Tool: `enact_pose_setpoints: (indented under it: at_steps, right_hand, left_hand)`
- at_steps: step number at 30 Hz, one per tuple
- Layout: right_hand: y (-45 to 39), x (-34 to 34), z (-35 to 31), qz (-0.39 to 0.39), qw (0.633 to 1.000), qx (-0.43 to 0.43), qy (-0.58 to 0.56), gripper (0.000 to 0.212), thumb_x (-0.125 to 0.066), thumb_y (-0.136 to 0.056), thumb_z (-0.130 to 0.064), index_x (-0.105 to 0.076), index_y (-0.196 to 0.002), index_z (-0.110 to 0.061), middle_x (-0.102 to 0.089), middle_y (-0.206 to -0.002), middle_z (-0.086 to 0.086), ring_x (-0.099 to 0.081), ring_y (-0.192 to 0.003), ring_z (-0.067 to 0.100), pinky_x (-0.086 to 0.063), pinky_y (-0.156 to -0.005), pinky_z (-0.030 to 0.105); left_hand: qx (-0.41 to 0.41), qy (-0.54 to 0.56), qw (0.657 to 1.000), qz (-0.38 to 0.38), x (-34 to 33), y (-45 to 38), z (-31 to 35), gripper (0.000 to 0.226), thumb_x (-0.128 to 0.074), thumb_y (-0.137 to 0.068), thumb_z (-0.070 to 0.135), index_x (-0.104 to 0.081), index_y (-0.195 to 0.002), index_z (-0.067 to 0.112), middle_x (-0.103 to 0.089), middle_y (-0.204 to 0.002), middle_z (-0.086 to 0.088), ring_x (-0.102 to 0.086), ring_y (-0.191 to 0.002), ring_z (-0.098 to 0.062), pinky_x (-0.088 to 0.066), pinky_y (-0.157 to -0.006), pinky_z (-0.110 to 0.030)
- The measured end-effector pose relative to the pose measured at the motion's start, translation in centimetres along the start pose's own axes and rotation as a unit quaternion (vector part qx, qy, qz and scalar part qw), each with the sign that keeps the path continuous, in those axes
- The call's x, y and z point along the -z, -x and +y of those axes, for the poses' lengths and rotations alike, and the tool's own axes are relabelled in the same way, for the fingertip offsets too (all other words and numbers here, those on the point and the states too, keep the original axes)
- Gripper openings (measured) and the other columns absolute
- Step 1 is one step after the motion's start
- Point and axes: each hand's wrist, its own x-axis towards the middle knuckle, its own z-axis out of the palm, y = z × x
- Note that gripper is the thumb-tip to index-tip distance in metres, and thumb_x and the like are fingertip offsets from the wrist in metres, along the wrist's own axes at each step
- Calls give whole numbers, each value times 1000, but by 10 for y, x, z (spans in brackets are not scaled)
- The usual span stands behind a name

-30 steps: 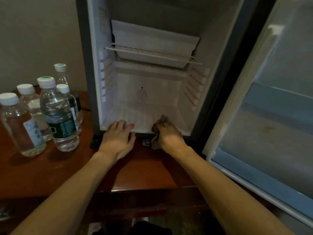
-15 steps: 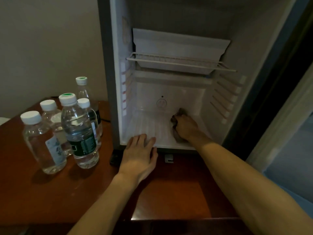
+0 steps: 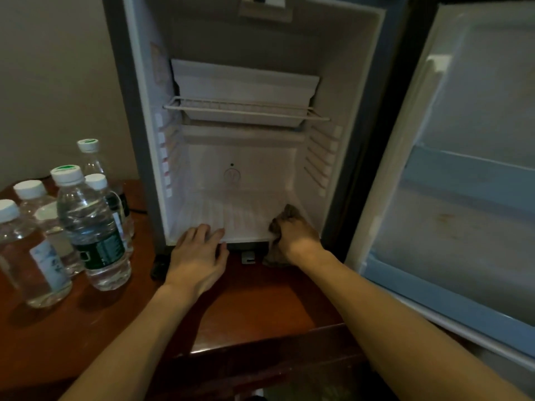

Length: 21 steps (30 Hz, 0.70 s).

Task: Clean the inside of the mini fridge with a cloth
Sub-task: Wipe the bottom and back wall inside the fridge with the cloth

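Plain beige wall (image 3: 52,82) standing behind, glossy reddish-brown wooden desk (image 3: 254,308) catching dim light, water bottles (image 3: 92,227) clustering at its left

The mini fridge (image 3: 341,117) stands open, with its door (image 3: 463,198) swung out to the right. Low inside there is open room from the ribbed floor (image 3: 231,215) up to the wire shelf (image 3: 246,110). The shelf and the white tray (image 3: 246,85) on it block the way up at the back. The left hand (image 3: 197,256) and the right hand (image 3: 295,235) with the cloth (image 3: 289,212) sit at the near edge. Water bottles (image 3: 89,227) crowd the table (image 3: 246,299) on the left.
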Motion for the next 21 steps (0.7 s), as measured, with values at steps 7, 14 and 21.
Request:
enact_pose_setpoints:
  at_steps: [7, 14, 21]
  right_hand:
    - [-35, 2, 6, 60, 997, -9, -37, 41, -46, -100, -19, -50, -140, -17, -47, -146, 4, -47, -129, 23, -33, -112, 29]
    - [-96, 12, -1, 45, 995, -52, -68, 40, -49, -99, -26, -53, -139, -20, -53, -142, 5, -54, -123, 25, -43, -105, 32]
    - [-91, 8, 7, 23, 997, -27, -75, 46, -48, -99, -29, -46, -144, -22, -42, -151, 4, -47, -131, 26, -36, -111, 31]
  left_hand:
    - [-3, -9, 1000, -5, 0, -3, -3, 60, -25, -95, 51, -55, -140, 26, -55, -125, -1, -51, -115, -22, -48, -95, -39]
    - [-6, -32, 999, 1, 0, -3, -3, 57, -34, -93, 56, -55, -140, 30, -57, -133, -2, -54, -121, -23, -51, -93, -38]
    - [3, -23, 1000, -6, 1, -1, 3, 53, -40, -98, 53, -48, -145, 32, -51, -139, 0, -48, -126, -22, -47, -97, -36]
